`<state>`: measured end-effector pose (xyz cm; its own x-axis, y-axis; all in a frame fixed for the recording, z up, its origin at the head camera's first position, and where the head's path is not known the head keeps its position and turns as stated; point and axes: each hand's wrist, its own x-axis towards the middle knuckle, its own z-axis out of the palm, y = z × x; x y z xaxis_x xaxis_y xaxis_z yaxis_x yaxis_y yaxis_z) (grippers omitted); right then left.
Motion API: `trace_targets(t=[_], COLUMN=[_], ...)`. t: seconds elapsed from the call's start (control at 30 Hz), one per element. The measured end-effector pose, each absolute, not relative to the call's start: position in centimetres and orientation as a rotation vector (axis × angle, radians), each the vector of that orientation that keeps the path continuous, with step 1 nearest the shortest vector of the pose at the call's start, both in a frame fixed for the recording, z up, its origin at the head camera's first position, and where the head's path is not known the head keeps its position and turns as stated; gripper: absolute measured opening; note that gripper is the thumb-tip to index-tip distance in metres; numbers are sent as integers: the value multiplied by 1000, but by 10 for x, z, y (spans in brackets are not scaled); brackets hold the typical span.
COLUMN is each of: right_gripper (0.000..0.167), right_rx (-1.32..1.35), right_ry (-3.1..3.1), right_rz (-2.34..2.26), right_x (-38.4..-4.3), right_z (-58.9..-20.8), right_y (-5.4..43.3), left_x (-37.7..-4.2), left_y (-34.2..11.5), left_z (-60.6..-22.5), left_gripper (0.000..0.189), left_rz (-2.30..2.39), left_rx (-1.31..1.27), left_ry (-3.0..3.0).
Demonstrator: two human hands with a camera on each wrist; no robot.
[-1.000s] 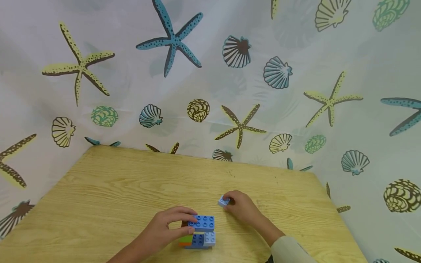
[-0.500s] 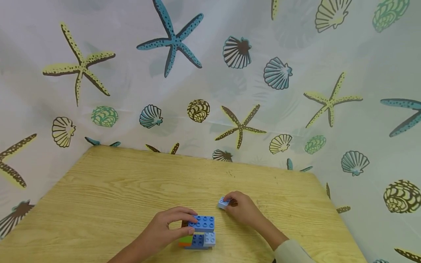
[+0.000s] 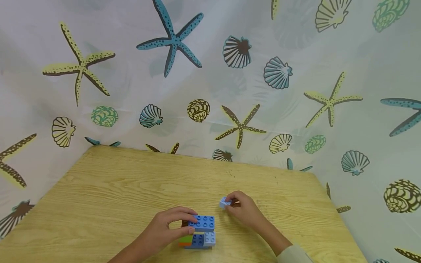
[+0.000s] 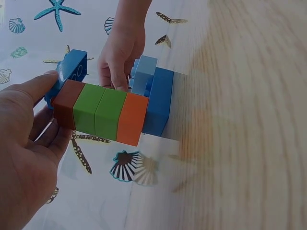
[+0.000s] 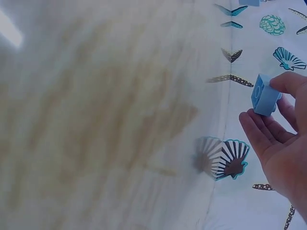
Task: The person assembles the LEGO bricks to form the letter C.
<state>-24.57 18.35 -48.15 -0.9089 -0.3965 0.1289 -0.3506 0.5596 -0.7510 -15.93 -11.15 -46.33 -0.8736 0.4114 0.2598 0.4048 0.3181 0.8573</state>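
Note:
My left hand (image 3: pixel 161 228) grips the top of a toy brick build, its fingers and thumb around the long blue brick (image 3: pixel 205 223). Under that brick, the left wrist view shows a column of brown brick (image 4: pixel 68 103), two green bricks (image 4: pixel 98 111) and an orange brick (image 4: pixel 132 117). A long blue base brick (image 4: pixel 161 103) lies at the bottom, with a small light blue brick (image 3: pixel 209 238) on its right end. Further back and right, my right hand (image 3: pixel 245 211) pinches another light blue brick (image 5: pixel 265 95), four-sided with studs, between thumb and fingers; its hollow underside shows in the right wrist view.
Both hands work over a wood-grain table (image 3: pixel 131 182). A white cloth (image 3: pixel 204 80) printed with starfish and shells hangs behind it and along both sides.
My right hand has shifted slightly right, and the light blue brick has turned a little in its fingers. The left hand and the brick build stay in place.

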Motion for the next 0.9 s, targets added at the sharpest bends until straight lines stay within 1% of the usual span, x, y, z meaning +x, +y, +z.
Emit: trace_targets(t=[0.37, 0.6, 0.9], right_gripper=[12, 16, 11], right_rx=[-804, -1027, -1166], right_ry=[2705, 2665, 2600], right_rz=[-1356, -1407, -1453], right_x=[-220, -202, -181], right_z=[-476, -472, -469], right_y=[186, 187, 181], left_x=[-158, -158, -155], left_y=[-111, -111, -110], left_z=[-464, -462, -459], left_gripper=[21, 20, 21], left_rz=[1656, 1650, 1658], left_rx=[802, 774, 823], left_ry=[2570, 2561, 2555])
